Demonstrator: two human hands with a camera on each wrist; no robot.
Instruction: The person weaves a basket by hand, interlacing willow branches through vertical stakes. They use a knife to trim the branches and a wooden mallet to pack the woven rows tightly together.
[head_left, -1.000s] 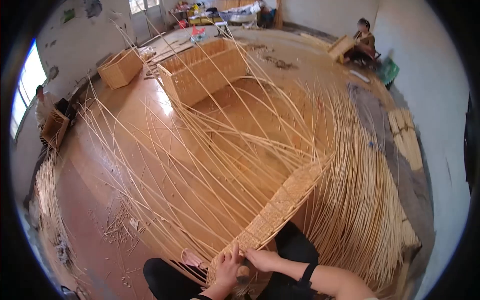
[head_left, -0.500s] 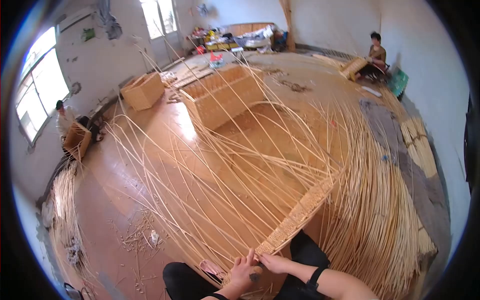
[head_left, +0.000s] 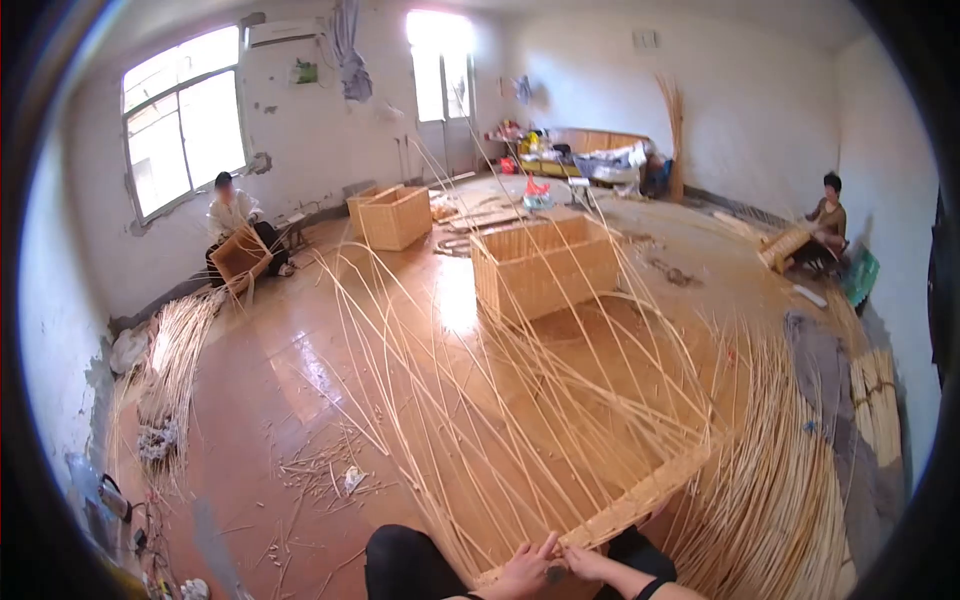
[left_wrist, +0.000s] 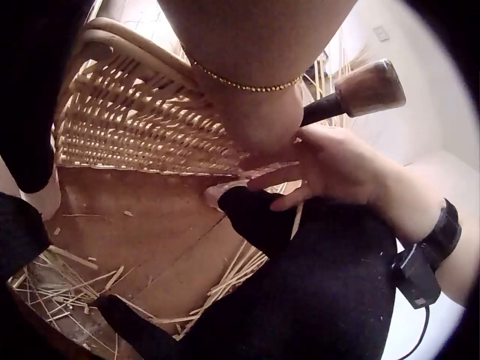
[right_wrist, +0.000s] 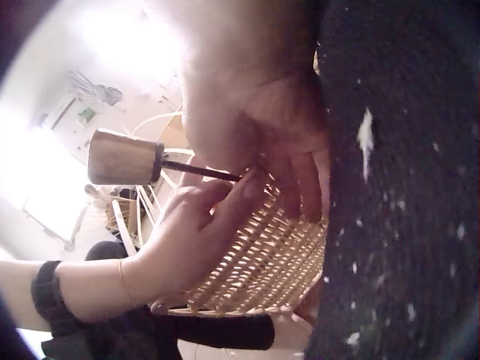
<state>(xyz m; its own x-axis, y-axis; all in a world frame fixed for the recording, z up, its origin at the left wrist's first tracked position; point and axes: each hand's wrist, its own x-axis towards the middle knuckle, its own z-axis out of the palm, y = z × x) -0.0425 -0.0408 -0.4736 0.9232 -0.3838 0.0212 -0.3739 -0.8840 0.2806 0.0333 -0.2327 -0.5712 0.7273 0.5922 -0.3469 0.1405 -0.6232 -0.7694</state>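
Note:
A woven wicker panel point(head_left: 655, 490) lies across the person's lap, long loose rods fanning forward from it. At its near end the left hand point(head_left: 527, 572) grips the edge, thumb over the weave in the right wrist view. Close beside it, the right hand point(head_left: 592, 563) holds the same edge; its fingers point(left_wrist: 283, 180) reach below the weave in the left wrist view. An awl with a wooden handle point(right_wrist: 124, 157) sticks out between the hands, its thin dark shaft point(right_wrist: 199, 171) running to the left fingertips. Its tip is hidden there.
Rod bundles point(head_left: 770, 470) lie along the right; more rods point(head_left: 180, 350) lie at left. A rectangular wicker basket point(head_left: 545, 265) stands ahead, another basket point(head_left: 395, 215) behind it. Two people sit by the walls. Cut scraps point(head_left: 335, 470) litter the floor.
The head view has tilted up and turned left, so hands and panel sit lower and farther right in it. Both hands stay together at the panel's near end.

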